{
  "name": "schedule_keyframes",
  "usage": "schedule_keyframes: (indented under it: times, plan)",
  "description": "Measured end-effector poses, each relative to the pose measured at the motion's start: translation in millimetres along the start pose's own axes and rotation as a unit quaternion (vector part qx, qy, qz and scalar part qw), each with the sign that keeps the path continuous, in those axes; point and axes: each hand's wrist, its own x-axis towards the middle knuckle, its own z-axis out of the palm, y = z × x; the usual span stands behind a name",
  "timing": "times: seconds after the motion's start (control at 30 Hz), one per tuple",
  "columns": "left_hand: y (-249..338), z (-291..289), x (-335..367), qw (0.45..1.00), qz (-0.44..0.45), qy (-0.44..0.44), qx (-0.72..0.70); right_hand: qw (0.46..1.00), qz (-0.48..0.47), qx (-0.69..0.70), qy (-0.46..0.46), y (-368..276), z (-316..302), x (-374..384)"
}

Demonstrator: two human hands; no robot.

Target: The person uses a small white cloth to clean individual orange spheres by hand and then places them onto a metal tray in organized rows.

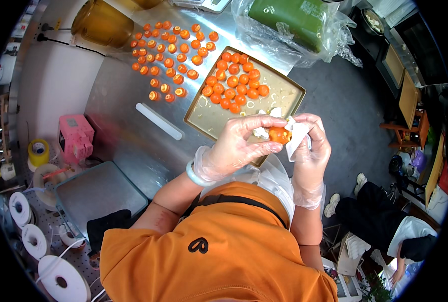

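Note:
In front of my waist, my left hand (244,138), in a clear plastic glove, pinches an orange ball (279,135) with paler spots, which looks like a salted egg yolk. My right hand (312,146), gloved too, is closed on a folded white paper towel (297,139) against the ball's right side. Below them lies a shallow gold baking tray (286,93). Its upper left holds a cluster of shiny orange balls (234,69), with thin pale rings and scraps around. White crumpled bits (260,132) show beside my left fingers.
Many orange pieces with pale tops (171,72) stand on the metal table (118,85), left of the tray. A white bar (158,121) lies nearby. At the back are an amber container (102,24), a scale (216,5) and a green package (287,20) in clear plastic. A person (385,216) is at right.

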Motion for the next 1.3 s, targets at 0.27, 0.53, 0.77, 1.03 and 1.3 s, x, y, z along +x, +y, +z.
schedule_keyframes:
  times: [0.27, 0.53, 0.77, 1.03, 1.3]
  plan:
    - [-2.0, -0.5, 2.2, 0.978, 0.090, 0.012, 0.185, 1.000, -0.021, 0.002, 0.005, -10.3, -3.9, -2.7]
    - [0.4, -3.0, 3.6, 0.920, 0.215, 0.014, 0.329, 0.968, -0.123, -0.216, -0.025, -18.8, -0.8, -3.3]
    - [-0.4, -6.0, -0.6, 0.964, 0.137, -0.003, 0.228, 0.982, -0.048, -0.167, -0.071, -24.9, -5.4, -1.9]
    - [1.0, -7.3, 0.7, 0.998, -0.019, -0.018, -0.052, 0.999, 0.051, 0.007, -0.012, -17.6, -11.4, -3.1]
    - [4.2, -5.9, 2.4, 0.995, -0.057, -0.012, -0.081, 1.000, 0.017, 0.018, -0.006, -22.9, -4.6, 3.5]
